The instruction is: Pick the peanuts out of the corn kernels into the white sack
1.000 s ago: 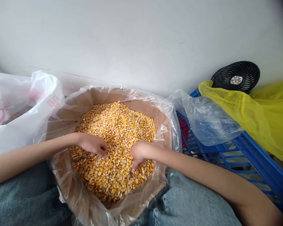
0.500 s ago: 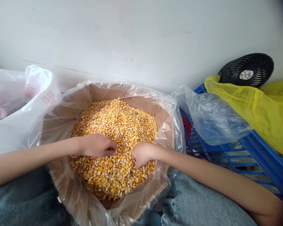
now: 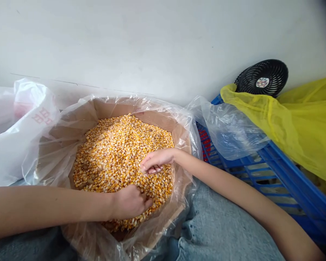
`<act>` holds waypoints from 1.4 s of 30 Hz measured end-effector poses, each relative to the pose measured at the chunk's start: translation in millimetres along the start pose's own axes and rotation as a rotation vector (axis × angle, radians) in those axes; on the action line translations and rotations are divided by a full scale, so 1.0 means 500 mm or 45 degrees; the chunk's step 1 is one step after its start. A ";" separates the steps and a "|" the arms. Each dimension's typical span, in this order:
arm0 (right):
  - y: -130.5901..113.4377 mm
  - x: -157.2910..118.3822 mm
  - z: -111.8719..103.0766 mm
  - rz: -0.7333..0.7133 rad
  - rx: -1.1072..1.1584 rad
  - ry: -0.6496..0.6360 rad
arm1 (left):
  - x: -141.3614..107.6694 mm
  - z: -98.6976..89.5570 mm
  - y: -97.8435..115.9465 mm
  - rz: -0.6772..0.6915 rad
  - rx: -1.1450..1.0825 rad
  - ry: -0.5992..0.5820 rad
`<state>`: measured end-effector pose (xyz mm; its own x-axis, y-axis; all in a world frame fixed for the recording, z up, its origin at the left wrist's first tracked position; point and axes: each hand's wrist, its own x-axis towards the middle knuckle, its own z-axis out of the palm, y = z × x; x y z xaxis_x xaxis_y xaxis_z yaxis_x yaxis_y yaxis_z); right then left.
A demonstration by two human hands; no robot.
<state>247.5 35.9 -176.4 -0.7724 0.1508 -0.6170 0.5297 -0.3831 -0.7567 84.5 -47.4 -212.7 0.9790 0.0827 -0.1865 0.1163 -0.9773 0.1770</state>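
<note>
Yellow and whitish corn kernels (image 3: pixel 116 145) lie heaped in a cardboard box (image 3: pixel 111 107) lined with a clear plastic bag (image 3: pixel 191 125). My left hand (image 3: pixel 132 202) is at the near side of the heap, its fingers curled closed and mostly turned out of sight. Farther back and to the right, my right hand (image 3: pixel 157 160) is low over the kernels, fingers bent in toward the thumb. Whatever either hand holds is too small or hidden to make out.
At the left stands a white plastic bag (image 3: pixel 13 152) with red print. To the right are a blue plastic crate (image 3: pixel 274 159), yellow mesh (image 3: pixel 293 123) draped over it, and a black fan grille (image 3: pixel 263 78). A pale wall (image 3: pixel 141 47) rises behind the box.
My left hand has come nearer to me and a little right. My right hand has lifted out of the kernels and moved away from me. The view has shifted slightly right.
</note>
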 end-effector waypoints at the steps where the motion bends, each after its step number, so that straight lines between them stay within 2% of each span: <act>1: -0.003 -0.002 0.000 -0.086 0.069 0.039 | 0.000 0.000 -0.001 -0.015 -0.021 -0.015; 4: -0.009 -0.010 -0.006 -0.405 0.312 0.122 | -0.002 -0.016 -0.011 -0.107 -0.221 -0.066; 6: -0.009 -0.016 -0.014 -0.588 0.467 0.169 | -0.004 -0.034 -0.023 -0.209 -0.546 -0.084; 8: -0.007 -0.022 -0.026 -0.711 0.598 0.217 | -0.006 -0.052 -0.038 -0.339 -1.013 -0.081; 11: -0.004 -0.027 -0.039 -0.787 0.750 0.342 | -0.010 -0.067 -0.062 -0.557 -1.778 -0.105; 14: -0.006 -0.030 -0.043 -0.808 0.831 0.458 | -0.017 -0.071 -0.086 -0.708 -2.332 -0.098; 18: -0.011 -0.031 -0.039 -0.777 0.876 0.540 | -0.026 -0.072 -0.120 -0.818 -2.815 0.119; 20: -0.013 -0.031 -0.038 -0.746 0.891 0.574 | -0.029 -0.073 -0.136 -0.823 -2.909 0.269; 23: -0.012 -0.030 -0.041 -0.762 0.915 0.610 | -0.034 -0.074 -0.156 -0.787 -2.907 0.459; 27: -0.009 -0.030 -0.045 -0.832 0.931 0.684 | -0.041 -0.072 -0.170 -0.795 -2.907 0.609; 30: -0.012 -0.030 -0.046 -0.854 0.941 0.734 | -0.044 -0.072 -0.172 -0.803 -2.960 0.642; 36: -0.021 -0.033 -0.045 -0.850 0.946 0.832 | -0.046 -0.073 -0.173 -0.766 -3.009 0.592; 39: -0.024 -0.040 -0.052 -0.830 0.886 0.889 | -0.047 -0.072 -0.178 -0.758 -2.968 0.592; 42: -0.026 -0.053 -0.070 -0.814 0.834 0.971 | -0.051 -0.075 -0.190 -0.839 -2.846 0.628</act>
<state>273.4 68.9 -157.7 -0.3061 0.9019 -0.3048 -0.3266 -0.4002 -0.8562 54.8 50.9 -188.5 0.6649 0.5199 -0.5363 -0.0921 0.7696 0.6318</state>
